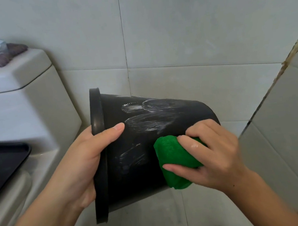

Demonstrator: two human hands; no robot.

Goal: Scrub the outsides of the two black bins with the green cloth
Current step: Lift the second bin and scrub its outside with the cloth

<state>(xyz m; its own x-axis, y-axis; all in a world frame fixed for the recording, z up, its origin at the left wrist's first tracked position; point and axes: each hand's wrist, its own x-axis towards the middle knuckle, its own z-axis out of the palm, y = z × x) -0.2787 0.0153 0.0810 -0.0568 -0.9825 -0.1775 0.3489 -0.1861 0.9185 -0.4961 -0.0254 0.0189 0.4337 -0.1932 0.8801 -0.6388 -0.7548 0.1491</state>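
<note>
The black bin (148,149) is seen from the head camera, held up in the air above the tiled floor (155,221), in front of the wall and just right of the white toilet tank (16,100). It is round, dark and matte, with a thick rim (97,128) and whitish soapy streaks on its side. It lies on its side: the long axis goes left to right, the open rim points left and the closed bottom points right and a little away. The left hand (87,160) grips the rim, with the thumb stretched over the outside wall. The right hand (210,152) has its fingers curled around the bunched green cloth (174,161) and presses it against the bin's side near the bottom.
</note>
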